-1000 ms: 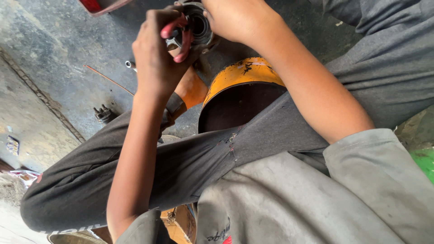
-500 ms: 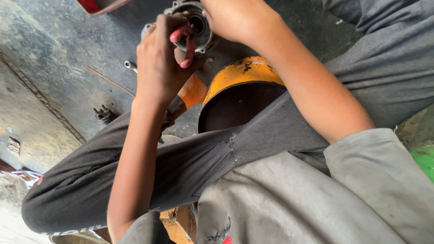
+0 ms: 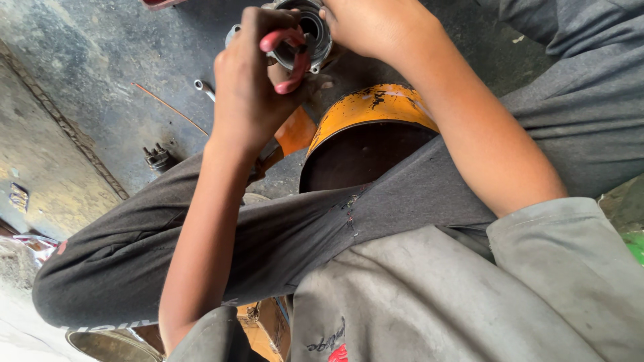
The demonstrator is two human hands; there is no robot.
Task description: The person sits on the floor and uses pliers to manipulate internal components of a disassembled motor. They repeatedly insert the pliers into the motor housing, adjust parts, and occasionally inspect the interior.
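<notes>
Left hand closed round red-handled pliers, tips set into the mouth of a round metal housing at the far edge of view. Right hand wrapped against the housing's right side, steadying it (fingers mostly out of sight). Just nearer, an orange drum behind a grey-trousered leg. Left on the concrete floor: thin copper wire, small dark metal fitting.

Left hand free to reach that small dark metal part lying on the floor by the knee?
Probably not as is: the left hand grips red-handled pliers at the round metal housing. The dark part lies unobstructed on the floor.
</notes>
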